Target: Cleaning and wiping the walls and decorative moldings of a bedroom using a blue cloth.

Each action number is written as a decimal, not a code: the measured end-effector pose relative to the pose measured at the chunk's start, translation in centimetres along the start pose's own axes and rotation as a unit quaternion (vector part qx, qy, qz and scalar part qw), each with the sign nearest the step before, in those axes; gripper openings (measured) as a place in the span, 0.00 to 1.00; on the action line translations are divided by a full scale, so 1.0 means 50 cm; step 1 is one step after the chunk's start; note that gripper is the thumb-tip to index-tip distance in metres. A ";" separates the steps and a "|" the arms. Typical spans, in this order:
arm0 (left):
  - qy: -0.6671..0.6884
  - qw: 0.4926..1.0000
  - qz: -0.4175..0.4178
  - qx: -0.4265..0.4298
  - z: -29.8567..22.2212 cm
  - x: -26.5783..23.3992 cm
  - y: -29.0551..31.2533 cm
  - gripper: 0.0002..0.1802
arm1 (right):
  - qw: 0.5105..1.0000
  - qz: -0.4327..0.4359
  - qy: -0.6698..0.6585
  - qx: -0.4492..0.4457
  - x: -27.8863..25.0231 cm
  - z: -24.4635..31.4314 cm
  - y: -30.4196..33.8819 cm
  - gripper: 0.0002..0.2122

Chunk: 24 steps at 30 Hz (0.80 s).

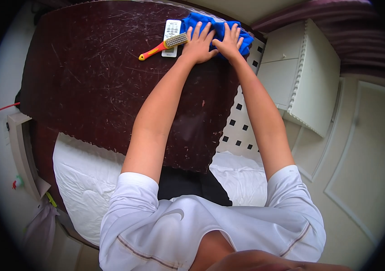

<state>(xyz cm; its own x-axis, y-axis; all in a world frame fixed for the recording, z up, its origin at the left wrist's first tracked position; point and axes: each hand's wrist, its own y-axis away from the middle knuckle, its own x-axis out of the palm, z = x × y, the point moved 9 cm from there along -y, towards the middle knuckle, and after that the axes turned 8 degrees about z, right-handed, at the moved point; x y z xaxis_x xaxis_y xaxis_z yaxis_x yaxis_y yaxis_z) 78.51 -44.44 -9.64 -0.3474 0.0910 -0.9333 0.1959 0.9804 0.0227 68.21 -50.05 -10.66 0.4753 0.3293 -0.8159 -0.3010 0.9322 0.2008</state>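
Note:
Both arms reach to the far right corner of a dark red-brown table [88,77]. A crumpled blue cloth [222,27] lies there. My left hand [198,46] rests on its left part, fingers spread. My right hand [229,44] presses flat on the right part, fingers apart, its thumb near the left hand. Just left of my left hand is a brush [163,46] with a red and yellow handle and a grey bristled head. It lies across a white remote control [171,29], covering part of its lower half.
A white cabinet [287,67] with a scalloped edge stands right of the table. Beside the table is a white floor with black squares [238,122]. White bedding [84,176] lies at the near side, and a purple curtain [364,36] hangs at the far right.

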 end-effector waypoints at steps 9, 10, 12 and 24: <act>-0.025 0.999 -0.040 -0.026 -0.250 0.046 0.392 0.32 | 0.987 -0.122 -0.073 0.071 0.061 -0.039 0.503 0.39; -0.024 0.999 -0.013 -0.027 -0.289 0.052 0.454 0.31 | 0.978 -0.105 -0.154 0.096 0.093 -0.062 0.583 0.39; -0.052 0.997 0.045 -0.046 -0.335 0.083 0.573 0.33 | 0.945 -0.074 -0.291 0.127 0.150 -0.069 0.712 0.39; -0.036 0.991 0.111 -0.068 -0.285 0.118 0.507 0.42 | 0.949 -0.041 -0.180 0.256 0.121 -0.068 0.613 0.43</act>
<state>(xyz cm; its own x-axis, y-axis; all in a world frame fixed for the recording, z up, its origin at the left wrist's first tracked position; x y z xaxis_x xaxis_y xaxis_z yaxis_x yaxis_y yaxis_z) 68.37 -16.56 -9.47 -0.2425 0.2995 -0.9228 0.1340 0.9524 0.2739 59.05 -20.02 -11.32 0.7595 0.1973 -0.6199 0.1453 0.8774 0.4573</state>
